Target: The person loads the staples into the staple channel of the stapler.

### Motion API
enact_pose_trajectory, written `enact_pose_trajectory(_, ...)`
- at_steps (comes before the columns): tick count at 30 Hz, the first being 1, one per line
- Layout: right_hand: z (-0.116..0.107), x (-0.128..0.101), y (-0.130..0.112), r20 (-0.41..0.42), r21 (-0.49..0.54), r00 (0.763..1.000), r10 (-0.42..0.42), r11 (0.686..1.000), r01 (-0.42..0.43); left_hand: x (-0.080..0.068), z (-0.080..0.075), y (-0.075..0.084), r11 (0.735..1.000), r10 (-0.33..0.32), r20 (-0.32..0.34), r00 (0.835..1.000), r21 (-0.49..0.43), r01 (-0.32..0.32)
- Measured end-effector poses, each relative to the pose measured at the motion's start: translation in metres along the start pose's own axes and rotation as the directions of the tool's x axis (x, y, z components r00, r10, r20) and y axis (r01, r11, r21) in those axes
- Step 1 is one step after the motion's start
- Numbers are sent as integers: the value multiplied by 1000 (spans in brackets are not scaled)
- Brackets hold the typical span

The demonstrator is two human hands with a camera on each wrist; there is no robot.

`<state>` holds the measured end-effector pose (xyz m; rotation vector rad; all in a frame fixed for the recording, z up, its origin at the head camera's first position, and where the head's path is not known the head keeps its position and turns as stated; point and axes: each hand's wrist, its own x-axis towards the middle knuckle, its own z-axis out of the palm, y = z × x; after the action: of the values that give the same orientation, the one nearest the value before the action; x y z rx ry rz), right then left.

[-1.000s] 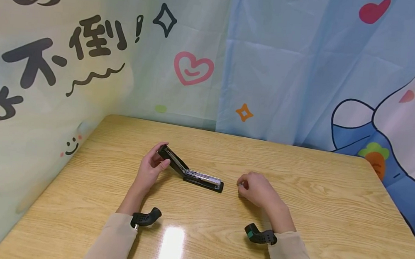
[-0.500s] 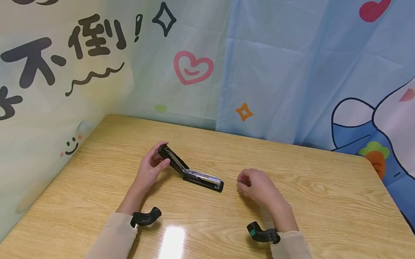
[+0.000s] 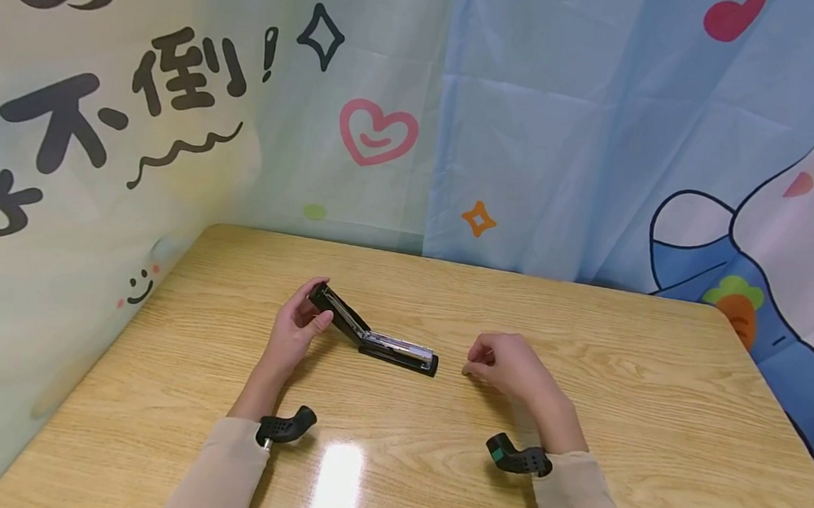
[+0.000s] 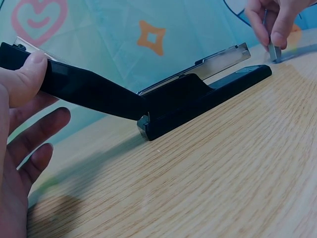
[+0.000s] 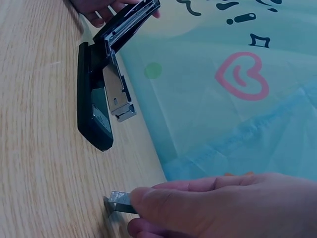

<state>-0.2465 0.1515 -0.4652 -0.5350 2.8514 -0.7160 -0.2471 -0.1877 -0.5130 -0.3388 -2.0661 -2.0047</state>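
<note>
A black stapler lies opened out on the table, its top arm swung far back to the left and its metal magazine exposed. My left hand holds the raised top arm, with the thumb on one side, as the left wrist view shows. Right of the stapler, my right hand pinches a short silver strip of staples between thumb and fingers. In the right wrist view the strip sticks out past the fingertips, low over the wood and apart from the stapler's front end. Whether it touches the table I cannot tell.
The wooden table reaches back to a printed cloth backdrop, which also hangs along its left side. Black camera bands sit on both wrists. A bright glare patch lies on the near tabletop.
My right hand has shifted slightly to the right and its fingers have turned a little, still pinching the staples. My left hand and the stapler have stayed put.
</note>
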Motion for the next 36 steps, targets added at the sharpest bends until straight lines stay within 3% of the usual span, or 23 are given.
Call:
enact_pose_trajectory(7,-4,-2,-1,5,-74,1000,-17,997,17,-5,4,24,1000,-7,18,1000,6,7)
enact_pose_trajectory(12,-5,-4,-3,32,-100,999,-15,995,18,-6,4,27,1000,-20,16,1000,11,20)
enact_pose_trajectory(21,-2,-4,-4,115,-163,993,-16,986,35,0,0,1,1000,12,12,1000,4,-13)
enact_pose_trajectory(27,0,-3,-3,103,-168,994,-41,984,58,1,0,-3,1000,31,12,999,-3,-31)
enact_pose_trajectory(36,2,-1,-3,69,-138,998,11,990,-2,0,0,-2,1000,30,8,1000,-8,-30)
